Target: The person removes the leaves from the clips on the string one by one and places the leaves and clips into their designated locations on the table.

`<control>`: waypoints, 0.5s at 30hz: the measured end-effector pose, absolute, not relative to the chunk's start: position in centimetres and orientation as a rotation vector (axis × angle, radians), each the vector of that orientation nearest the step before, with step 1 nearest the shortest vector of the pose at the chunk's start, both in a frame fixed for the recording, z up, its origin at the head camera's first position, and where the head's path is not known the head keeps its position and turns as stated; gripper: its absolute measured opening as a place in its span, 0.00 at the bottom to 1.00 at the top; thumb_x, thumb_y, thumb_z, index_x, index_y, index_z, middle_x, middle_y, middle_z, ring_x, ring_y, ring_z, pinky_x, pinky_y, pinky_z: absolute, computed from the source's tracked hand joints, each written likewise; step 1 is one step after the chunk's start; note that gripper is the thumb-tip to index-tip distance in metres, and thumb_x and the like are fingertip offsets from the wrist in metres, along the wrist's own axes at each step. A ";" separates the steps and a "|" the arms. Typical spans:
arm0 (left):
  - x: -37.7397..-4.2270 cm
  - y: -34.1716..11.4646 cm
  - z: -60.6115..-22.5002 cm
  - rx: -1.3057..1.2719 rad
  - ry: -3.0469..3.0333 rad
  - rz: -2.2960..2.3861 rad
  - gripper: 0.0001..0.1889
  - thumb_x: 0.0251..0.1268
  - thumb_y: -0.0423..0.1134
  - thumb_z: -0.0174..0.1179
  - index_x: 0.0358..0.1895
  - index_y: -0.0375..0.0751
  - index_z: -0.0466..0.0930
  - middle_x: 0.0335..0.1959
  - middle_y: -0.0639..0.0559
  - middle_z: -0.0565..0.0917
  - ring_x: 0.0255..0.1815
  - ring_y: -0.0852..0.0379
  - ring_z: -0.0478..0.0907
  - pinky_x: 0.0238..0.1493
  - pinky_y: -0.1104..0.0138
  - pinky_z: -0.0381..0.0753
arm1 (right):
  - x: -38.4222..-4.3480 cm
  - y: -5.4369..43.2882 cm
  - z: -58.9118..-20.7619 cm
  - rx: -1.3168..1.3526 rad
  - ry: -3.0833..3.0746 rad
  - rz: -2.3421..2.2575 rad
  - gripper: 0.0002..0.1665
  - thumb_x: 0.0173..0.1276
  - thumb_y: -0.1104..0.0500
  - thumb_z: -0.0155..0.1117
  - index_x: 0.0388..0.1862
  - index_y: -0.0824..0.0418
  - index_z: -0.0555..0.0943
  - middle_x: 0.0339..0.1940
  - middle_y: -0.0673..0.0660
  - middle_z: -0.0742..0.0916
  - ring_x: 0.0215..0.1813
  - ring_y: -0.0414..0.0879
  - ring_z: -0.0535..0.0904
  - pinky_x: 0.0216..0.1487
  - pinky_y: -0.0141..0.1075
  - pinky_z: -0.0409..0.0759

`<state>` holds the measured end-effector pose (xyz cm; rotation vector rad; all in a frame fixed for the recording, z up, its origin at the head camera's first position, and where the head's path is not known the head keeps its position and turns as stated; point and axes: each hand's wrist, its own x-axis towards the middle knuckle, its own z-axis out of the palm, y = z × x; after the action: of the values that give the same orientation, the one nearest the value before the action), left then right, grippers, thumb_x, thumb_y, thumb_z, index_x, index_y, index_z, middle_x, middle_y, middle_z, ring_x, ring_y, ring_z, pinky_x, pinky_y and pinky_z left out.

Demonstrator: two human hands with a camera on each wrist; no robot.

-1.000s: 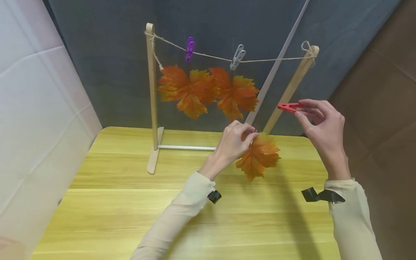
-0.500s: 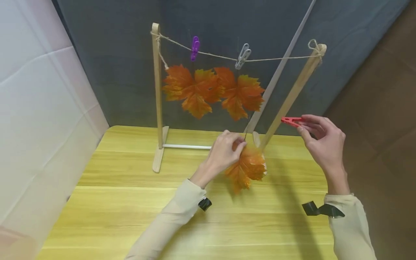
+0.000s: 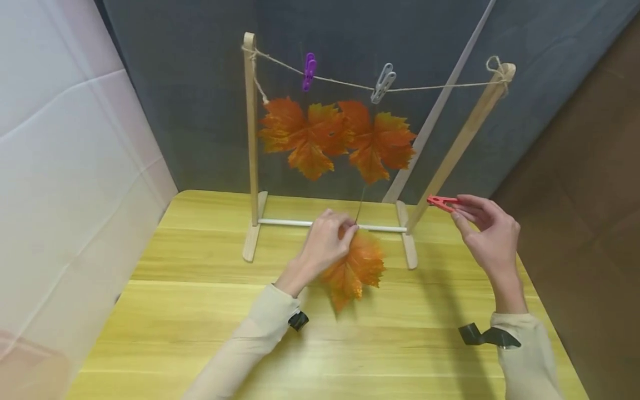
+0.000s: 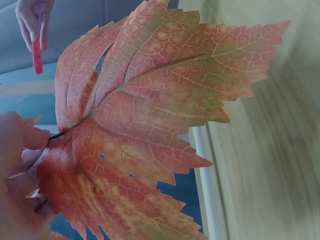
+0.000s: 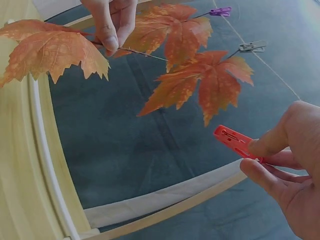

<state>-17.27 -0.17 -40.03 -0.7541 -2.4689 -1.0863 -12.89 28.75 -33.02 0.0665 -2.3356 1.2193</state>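
My left hand point(image 3: 325, 244) pinches the thin stem of an orange maple leaf point(image 3: 356, 268), which hangs tilted above the table in front of the rack. The left wrist view shows this leaf point(image 4: 150, 95) close up, its stem between thumb and fingers. At the right, my right hand point(image 3: 492, 236) holds a red clothespin point(image 3: 441, 203) by one end, near the right post. Two more orange leaves, a left one point(image 3: 305, 136) and a right one point(image 3: 377, 141), hang below the string point(image 3: 345, 83), under a purple clothespin point(image 3: 309, 72) and a grey clothespin point(image 3: 383, 83).
The string runs between a left wooden post point(image 3: 251, 133) and a right wooden post point(image 3: 465, 139). A white rod point(image 3: 285, 222) joins their feet low down. Beneath lies a yellow wood-grain table point(image 3: 190, 322), with a dark cloth point(image 3: 210, 111) behind.
My left hand has drawn the leaf leftward and nearer, and its long stem now shows above the fingers. The right hand has lowered the red clothespin. The head view has shifted slightly.
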 end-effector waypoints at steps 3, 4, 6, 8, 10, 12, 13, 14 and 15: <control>-17.1 -0.9 -40.3 -0.729 -2.481 -1.069 0.04 0.67 0.33 0.65 0.36 0.37 0.88 0.33 0.47 0.90 0.37 0.50 0.81 0.40 0.61 0.80 | -12.7 28.5 -33.6 0.082 -2.322 1.255 0.20 0.62 0.73 0.71 0.54 0.69 0.84 0.46 0.51 0.89 0.43 0.23 0.84 0.49 0.17 0.78; -17.1 -1.1 -40.4 -0.721 -2.485 -1.062 0.04 0.67 0.33 0.65 0.36 0.37 0.88 0.33 0.47 0.90 0.36 0.50 0.81 0.40 0.61 0.81 | -12.5 28.4 -33.7 0.089 -2.321 1.262 0.20 0.62 0.73 0.71 0.54 0.69 0.84 0.46 0.53 0.89 0.43 0.23 0.84 0.49 0.17 0.78; -17.0 -1.6 -40.6 -0.707 -2.487 -1.047 0.04 0.66 0.32 0.65 0.36 0.36 0.88 0.32 0.46 0.90 0.35 0.49 0.81 0.39 0.61 0.81 | -12.3 28.1 -34.0 0.105 -2.325 1.271 0.19 0.63 0.73 0.70 0.54 0.70 0.84 0.47 0.59 0.89 0.43 0.23 0.84 0.49 0.17 0.79; -16.9 -2.2 -40.8 -0.690 -2.496 -1.032 0.04 0.66 0.32 0.65 0.36 0.36 0.88 0.32 0.46 0.90 0.35 0.49 0.81 0.40 0.60 0.81 | -12.1 27.7 -34.3 0.115 -2.336 1.279 0.19 0.63 0.73 0.70 0.54 0.71 0.84 0.48 0.65 0.88 0.44 0.23 0.84 0.50 0.18 0.79; -16.8 -2.9 -41.0 -0.672 -2.507 -1.028 0.04 0.66 0.32 0.65 0.36 0.36 0.88 0.32 0.46 0.90 0.35 0.48 0.81 0.41 0.58 0.81 | -12.0 27.4 -34.7 0.119 -2.353 1.282 0.19 0.64 0.73 0.69 0.55 0.71 0.83 0.49 0.68 0.88 0.44 0.22 0.83 0.49 0.17 0.78; -16.8 -3.5 -41.1 -0.649 -2.525 -1.027 0.04 0.66 0.32 0.65 0.35 0.35 0.88 0.31 0.45 0.90 0.35 0.48 0.81 0.44 0.56 0.81 | -12.0 27.3 -35.3 0.122 -2.366 1.288 0.19 0.64 0.73 0.69 0.55 0.71 0.83 0.50 0.70 0.87 0.44 0.21 0.83 0.49 0.17 0.78; -16.7 -3.8 -41.2 -0.641 -2.533 -1.029 0.04 0.65 0.31 0.65 0.35 0.35 0.88 0.31 0.45 0.89 0.34 0.48 0.80 0.45 0.56 0.80 | -12.0 27.3 -35.6 0.122 -2.373 1.288 0.19 0.64 0.72 0.69 0.55 0.71 0.83 0.51 0.70 0.87 0.44 0.20 0.83 0.49 0.17 0.78; -16.7 -4.0 -41.3 -0.632 -2.540 -1.029 0.03 0.65 0.31 0.65 0.35 0.35 0.87 0.31 0.45 0.89 0.34 0.48 0.80 0.45 0.55 0.80 | -12.0 27.3 -35.9 0.123 -2.378 1.285 0.20 0.64 0.72 0.70 0.55 0.71 0.83 0.51 0.70 0.87 0.44 0.20 0.82 0.49 0.16 0.78; -16.6 -4.2 -41.4 -0.625 -2.546 -1.027 0.03 0.65 0.31 0.65 0.35 0.35 0.87 0.30 0.45 0.89 0.34 0.48 0.80 0.45 0.55 0.80 | -11.9 27.3 -36.2 0.127 -2.381 1.283 0.20 0.64 0.72 0.70 0.55 0.71 0.83 0.51 0.70 0.87 0.44 0.20 0.82 0.48 0.16 0.78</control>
<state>-16.64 -4.21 -41.40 -0.6249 -2.5459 -1.0271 -11.92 27.26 -36.16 0.1269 -2.3806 1.2835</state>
